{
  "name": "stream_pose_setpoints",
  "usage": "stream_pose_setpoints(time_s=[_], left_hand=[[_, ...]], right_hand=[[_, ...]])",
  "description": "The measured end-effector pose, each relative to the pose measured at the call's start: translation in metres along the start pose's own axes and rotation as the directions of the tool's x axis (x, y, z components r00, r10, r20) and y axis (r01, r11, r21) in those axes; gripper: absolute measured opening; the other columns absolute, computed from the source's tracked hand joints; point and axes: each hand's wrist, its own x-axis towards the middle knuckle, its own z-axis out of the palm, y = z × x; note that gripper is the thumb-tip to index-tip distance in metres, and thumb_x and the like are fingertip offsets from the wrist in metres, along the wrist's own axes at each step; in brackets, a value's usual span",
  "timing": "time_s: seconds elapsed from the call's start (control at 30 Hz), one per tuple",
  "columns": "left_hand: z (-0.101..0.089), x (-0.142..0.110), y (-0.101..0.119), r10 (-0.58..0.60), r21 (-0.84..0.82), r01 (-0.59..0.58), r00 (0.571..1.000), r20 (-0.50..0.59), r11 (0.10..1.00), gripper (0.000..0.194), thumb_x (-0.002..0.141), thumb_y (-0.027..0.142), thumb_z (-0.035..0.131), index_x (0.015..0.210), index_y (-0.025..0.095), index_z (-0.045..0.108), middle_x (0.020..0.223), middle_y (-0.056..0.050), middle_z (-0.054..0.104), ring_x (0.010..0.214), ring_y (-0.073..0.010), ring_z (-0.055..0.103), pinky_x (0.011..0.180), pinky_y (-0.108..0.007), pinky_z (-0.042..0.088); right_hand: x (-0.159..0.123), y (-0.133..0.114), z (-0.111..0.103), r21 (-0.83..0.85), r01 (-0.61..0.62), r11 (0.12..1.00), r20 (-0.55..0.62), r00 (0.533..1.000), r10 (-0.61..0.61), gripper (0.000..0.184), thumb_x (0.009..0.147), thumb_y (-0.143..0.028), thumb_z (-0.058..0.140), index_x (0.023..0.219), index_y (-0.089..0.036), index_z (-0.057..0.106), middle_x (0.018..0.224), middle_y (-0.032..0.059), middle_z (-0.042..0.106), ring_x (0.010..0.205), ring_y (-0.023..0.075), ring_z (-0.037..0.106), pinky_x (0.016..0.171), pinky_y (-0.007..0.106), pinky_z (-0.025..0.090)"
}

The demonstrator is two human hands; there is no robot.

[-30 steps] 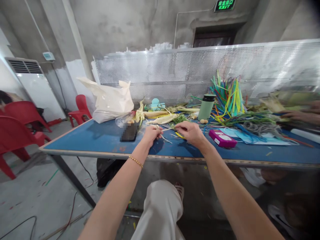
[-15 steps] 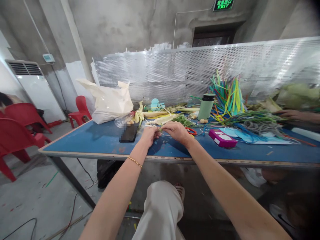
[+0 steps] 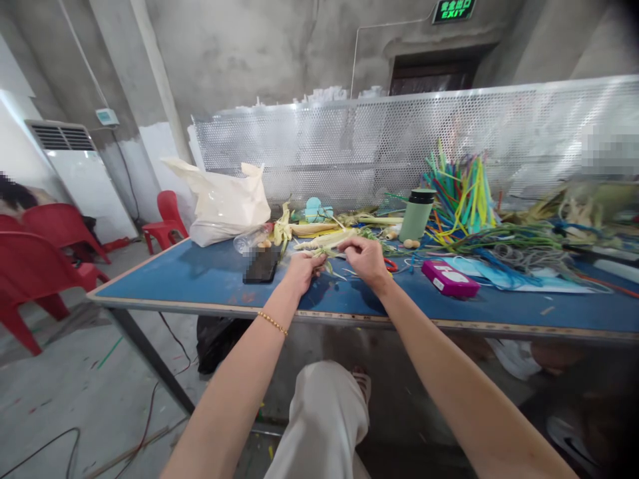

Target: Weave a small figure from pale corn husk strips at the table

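My left hand (image 3: 304, 271), with a beaded bracelet on its wrist, is closed on a small bunch of pale green leafy strips (image 3: 329, 265), whose loose ends stick out to the right. My right hand (image 3: 365, 263) is to its right, fingers curled with thumb and forefinger together. Whatever may be in that pinch is too small to make out. Just behind both hands lie pale corn husks (image 3: 324, 241). Scissors with red handles (image 3: 391, 265) show partly beside my right hand. A dark phone (image 3: 260, 265) lies left of my left hand.
A cream plastic bag (image 3: 229, 203) and a clear bottle (image 3: 252, 238) are at the left. Rightward stand a green tumbler (image 3: 416, 218), a purple box (image 3: 450, 278) and a heap of coloured strips (image 3: 464, 196). A perforated metal screen (image 3: 319, 146) rises behind the blue table (image 3: 164, 279).
My hands have drawn apart: the right has moved right and slightly up from the left. More of the green strips now shows between them. The view has shifted slightly.
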Motion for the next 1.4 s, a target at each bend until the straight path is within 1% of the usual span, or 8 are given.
stream_pose_setpoints(time_s=[0.07,0.1,0.27,0.5,0.73,0.93,1.2,1.4], left_hand=[[0.001,-0.002,0.0,0.02,0.048,-0.021,1.0,0.022,0.999,0.024,0.062,0.02,0.084,0.065,0.01,0.062,0.058,-0.001,0.057,0.048,-0.0074,0.05,0.044,-0.021,0.029],[0.002,-0.003,0.0,0.032,0.081,-0.036,0.999,0.041,0.996,0.025,0.062,0.022,0.084,0.064,0.011,0.062,0.057,-0.001,0.057,0.047,-0.0074,0.049,0.044,-0.021,0.029],[0.004,-0.005,-0.001,0.082,0.213,-0.105,0.99,0.116,0.971,0.031,0.061,0.029,0.086,0.057,0.012,0.06,0.051,-0.001,0.054,0.046,-0.0083,0.047,0.046,-0.023,0.029],[-0.001,-0.003,-0.004,0.067,0.286,-0.114,0.984,0.166,0.951,0.023,0.063,0.031,0.079,0.065,0.012,0.067,0.053,-0.002,0.058,0.047,-0.0086,0.046,0.046,-0.022,0.028],[0.001,-0.007,-0.001,0.098,0.309,-0.139,0.985,0.144,0.941,0.027,0.063,0.033,0.079,0.059,0.013,0.062,0.05,-0.001,0.055,0.045,-0.0079,0.044,0.046,-0.022,0.027],[0.003,-0.008,0.0,0.085,0.297,-0.112,0.991,0.105,0.948,0.018,0.06,0.025,0.077,0.062,0.013,0.065,0.049,0.0,0.055,0.045,-0.0086,0.047,0.046,-0.021,0.029],[0.003,-0.006,-0.002,0.118,0.305,-0.136,0.99,0.079,0.943,0.019,0.062,0.027,0.074,0.056,0.013,0.061,0.048,0.001,0.053,0.044,-0.0078,0.044,0.046,-0.022,0.03],[-0.002,0.0,-0.009,0.131,0.289,-0.159,0.985,0.114,0.944,0.017,0.058,0.024,0.075,0.061,0.013,0.063,0.052,0.001,0.055,0.047,-0.0075,0.045,0.046,-0.021,0.029]], right_hand=[[0.003,-0.001,-0.003,0.035,-0.07,0.997,-0.086,0.994,0.073,0.024,0.075,-0.022,0.053,0.08,-0.015,0.075,0.078,0.0058,0.072,0.069,0.0176,0.063,0.067,0.028,0.049],[0.003,-0.002,-0.003,0.058,-0.083,0.995,-0.069,0.994,0.087,0.023,0.076,-0.026,0.055,0.08,-0.015,0.075,0.08,0.0061,0.072,0.071,0.0181,0.063,0.068,0.029,0.049],[0.003,-0.005,0.002,0.151,-0.125,0.981,0.189,0.977,0.096,0.024,0.073,-0.038,0.064,0.069,-0.016,0.072,0.07,0.0034,0.068,0.068,0.0175,0.059,0.067,0.029,0.046],[0.004,-0.005,0.0,0.307,-0.308,0.901,0.1,0.951,0.291,0.034,0.064,-0.048,0.073,0.067,-0.015,0.067,0.06,0.0007,0.059,0.055,0.0116,0.045,0.053,0.027,0.038],[0.004,-0.002,0.0,0.338,-0.334,0.88,0.128,0.942,0.309,0.043,0.069,-0.057,0.071,0.058,-0.016,0.061,0.053,-0.0005,0.053,0.052,0.0105,0.043,0.051,0.026,0.035],[0.003,-0.005,-0.001,0.34,-0.308,0.888,0.199,0.947,0.252,0.038,0.065,-0.052,0.075,0.066,-0.015,0.068,0.058,-0.001,0.057,0.055,0.0103,0.045,0.054,0.025,0.036],[0.002,-0.012,0.001,0.4,-0.36,0.843,0.258,0.927,0.274,0.032,0.059,-0.042,0.079,0.072,-0.015,0.069,0.064,-0.0007,0.063,0.058,0.0107,0.049,0.057,0.026,0.039],[0.002,-0.01,0.001,0.387,-0.413,0.824,0.283,0.904,0.319,0.029,0.056,-0.037,0.08,0.061,-0.015,0.062,0.057,-0.0023,0.059,0.054,0.0095,0.048,0.054,0.025,0.036]])
